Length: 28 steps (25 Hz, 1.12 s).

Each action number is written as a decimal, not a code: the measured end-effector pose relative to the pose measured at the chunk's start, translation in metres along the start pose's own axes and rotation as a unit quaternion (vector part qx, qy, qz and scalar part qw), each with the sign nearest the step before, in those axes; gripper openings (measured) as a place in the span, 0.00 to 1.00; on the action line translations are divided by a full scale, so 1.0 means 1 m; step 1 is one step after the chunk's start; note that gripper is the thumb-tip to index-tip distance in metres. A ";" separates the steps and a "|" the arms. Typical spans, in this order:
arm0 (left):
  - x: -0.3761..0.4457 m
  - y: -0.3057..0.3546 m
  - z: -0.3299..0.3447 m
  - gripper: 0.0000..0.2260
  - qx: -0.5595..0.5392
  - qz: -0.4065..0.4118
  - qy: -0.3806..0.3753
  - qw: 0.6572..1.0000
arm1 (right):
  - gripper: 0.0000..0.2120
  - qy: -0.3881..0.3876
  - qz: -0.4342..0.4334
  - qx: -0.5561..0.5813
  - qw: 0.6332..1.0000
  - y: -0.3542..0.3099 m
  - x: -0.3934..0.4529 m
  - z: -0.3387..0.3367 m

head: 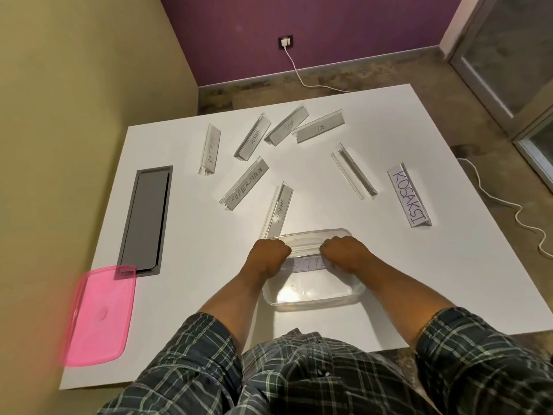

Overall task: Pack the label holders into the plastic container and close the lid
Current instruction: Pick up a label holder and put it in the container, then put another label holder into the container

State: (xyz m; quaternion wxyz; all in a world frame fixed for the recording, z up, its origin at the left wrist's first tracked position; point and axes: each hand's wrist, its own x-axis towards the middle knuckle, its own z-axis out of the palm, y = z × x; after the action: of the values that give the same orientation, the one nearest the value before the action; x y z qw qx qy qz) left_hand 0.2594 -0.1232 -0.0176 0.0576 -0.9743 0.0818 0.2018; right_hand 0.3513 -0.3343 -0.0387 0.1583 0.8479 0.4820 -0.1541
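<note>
A: Status, biggest first?

B: White table [389,280] fills the view. The clear plastic container [314,295] is my landmark; it sits at the near-centre edge, open, just in front of the person's plaid shirt [299,378].

A: Other big stuff?

B: Grey recessed panel [146,220] is set into the table well left of the container. Pink lid [98,316] lies flat left and nearer than the container, overlapping the panel's near corner. Lid is off.

A: Holders?

B: One label holder [305,263] is across the far part of the container, lettering partly hidden. Eight more are loose beyond it. KOSAKSI holder [409,199] is far right. Blank-side holder [353,172] is beyond and a bit right. ELEPHANT holder [278,211] is closest, its near end touching or overlapping the container's far-left rim. SUPERMAN holder [244,184] is beyond-left. BATMAN holder [210,151] is furthest left. ALPHA holder [253,139], a holder with unreadable text [286,124] and DOG holder [318,127] are furthest back, the last two touching.

A: Hands?

B: Left hand [270,254] is curled closed on the left end of the label holder inside the container. Right hand [347,253] is curled closed on the right end. Both are at the container's far rim. Fingertips are hidden, so exact grip is unclear.
</note>
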 end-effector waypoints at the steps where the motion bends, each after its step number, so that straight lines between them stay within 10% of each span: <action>1: 0.000 0.001 0.001 0.07 -0.001 -0.001 0.001 1.000 | 0.06 0.033 -0.002 -0.026 0.999 -0.001 -0.003 -0.001; 10: 0.001 0.000 -0.008 0.11 -0.081 0.010 0.112 0.990 | 0.12 0.212 -0.057 0.022 0.975 0.004 -0.004 -0.003; 16: 0.010 -0.030 -0.030 0.12 -0.262 -0.218 0.203 0.918 | 0.12 0.330 -0.026 0.069 0.941 0.017 0.022 -0.039; 28: 0.022 -0.053 0.014 0.19 -0.513 -0.356 0.032 0.780 | 0.26 0.018 0.186 0.317 0.930 0.041 0.114 -0.084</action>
State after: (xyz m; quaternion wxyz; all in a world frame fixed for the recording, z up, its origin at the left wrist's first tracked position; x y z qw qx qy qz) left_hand 0.2835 -0.0719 -0.0349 -0.3856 -0.8255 -0.3848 0.1476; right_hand 0.4517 -0.2313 -0.0049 -0.1018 0.9310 0.2449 -0.2510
